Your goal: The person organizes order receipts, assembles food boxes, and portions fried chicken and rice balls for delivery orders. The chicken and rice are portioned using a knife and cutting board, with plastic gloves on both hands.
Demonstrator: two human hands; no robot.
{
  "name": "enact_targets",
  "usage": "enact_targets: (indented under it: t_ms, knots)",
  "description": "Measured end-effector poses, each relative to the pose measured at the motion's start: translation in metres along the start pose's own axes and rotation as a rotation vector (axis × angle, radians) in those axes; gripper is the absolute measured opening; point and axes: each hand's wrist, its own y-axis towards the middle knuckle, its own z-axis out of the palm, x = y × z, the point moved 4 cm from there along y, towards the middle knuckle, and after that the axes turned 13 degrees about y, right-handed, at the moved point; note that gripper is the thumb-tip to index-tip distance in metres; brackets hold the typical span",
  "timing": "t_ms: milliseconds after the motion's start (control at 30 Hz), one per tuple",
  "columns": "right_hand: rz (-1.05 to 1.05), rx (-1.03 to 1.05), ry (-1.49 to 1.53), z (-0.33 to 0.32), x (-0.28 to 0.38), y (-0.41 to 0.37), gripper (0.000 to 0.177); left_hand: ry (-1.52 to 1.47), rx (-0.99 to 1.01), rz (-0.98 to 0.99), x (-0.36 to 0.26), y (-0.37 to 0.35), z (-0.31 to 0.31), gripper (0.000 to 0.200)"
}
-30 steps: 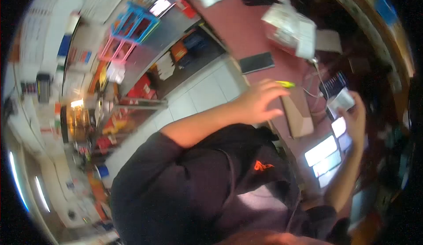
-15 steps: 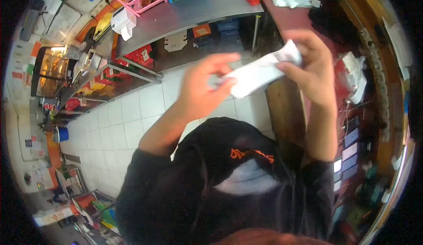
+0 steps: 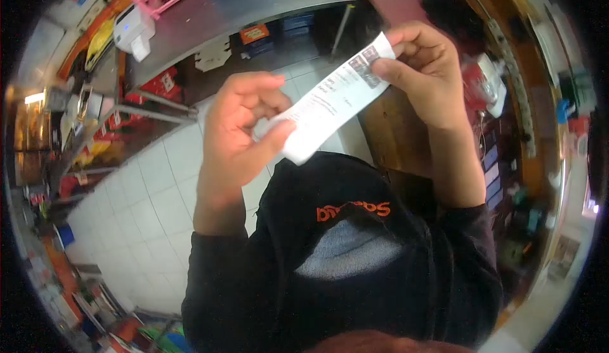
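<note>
With left hand [image 3: 238, 131] and right hand [image 3: 426, 77], pinching one printed slip [image 3: 327, 109] by opposite ends above tiled floor [image 3: 143, 197]; facing one metal counter [image 3: 216, 20] with one white printer [image 3: 130, 28] near left end.

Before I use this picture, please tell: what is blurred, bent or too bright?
Head view: the counter looks bowed by the lens; same view: most small print on the paper is too soft to read, and a light at far left glares.

A long, narrow white paper slip [image 3: 330, 99] is held in the air before the black shirt [image 3: 254, 283], printed side showing. It slants, its lower end nearer the shirt and folded or curled; dark print blocks mark the farther end, small text below.
</note>
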Motion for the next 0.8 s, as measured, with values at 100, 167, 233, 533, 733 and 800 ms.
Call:
enact_targets:
  t_ms: [100,167,233,533,733,800]
  knots:
    - [-0.075,-0.119,-0.018,-0.037,0.045,-0.035,0.029,-0.144,0.222,-0.031,-0.019,0.022,0.074,0.057]
    - [-0.137,-0.207,-0.046,-0.078,0.080,-0.071,0.032,-0.123,0.494,0.023,-0.033,0.041,0.134,0.065]
    - [-0.244,-0.269,-0.169,-0.127,0.115,-0.119,0.034,-0.095,0.717,0.120,-0.051,0.052,0.220,0.070]
    - [-0.436,-0.835,0.058,-0.301,0.132,-0.285,0.033,-0.231,1.045,-0.008,-0.030,0.087,0.429,0.081]
    - [-0.212,-1.423,-0.173,-0.450,0.057,-0.438,0.033,-0.148,1.056,-0.098,0.014,0.103,0.523,0.077]
    - [-0.265,-1.519,-0.239,-0.491,0.029,-0.486,0.033,-0.137,0.982,-0.094,0.028,0.116,0.536,0.077]
